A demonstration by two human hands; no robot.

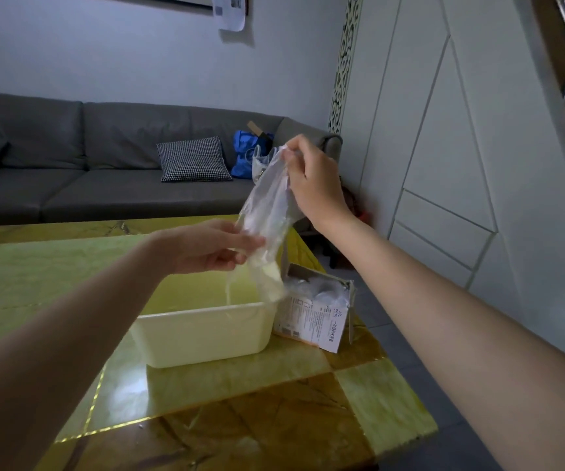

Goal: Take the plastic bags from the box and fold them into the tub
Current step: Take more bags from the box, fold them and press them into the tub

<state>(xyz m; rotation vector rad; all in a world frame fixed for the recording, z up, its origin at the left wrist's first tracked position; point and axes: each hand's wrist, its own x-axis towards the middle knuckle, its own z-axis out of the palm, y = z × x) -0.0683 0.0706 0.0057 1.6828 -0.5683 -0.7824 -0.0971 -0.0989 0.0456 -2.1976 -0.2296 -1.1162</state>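
A clear plastic bag (267, 212) hangs stretched in the air above the table. My right hand (311, 178) pinches its top end, raised high. Lower down, my left hand (213, 246) holds the bag's middle between thumb and fingers. The bag's bottom end dangles over the white tub (203, 331), which stands on the table and looks empty. Just right of the tub sits the open cardboard box (315, 317), with more clear bags showing inside it.
The glossy yellow-green table (240, 402) ends close behind the box on the right, with grey floor beyond. A grey sofa (87, 164) with a checked cushion and a blue bag lies behind. White cabinet panels stand at the right.
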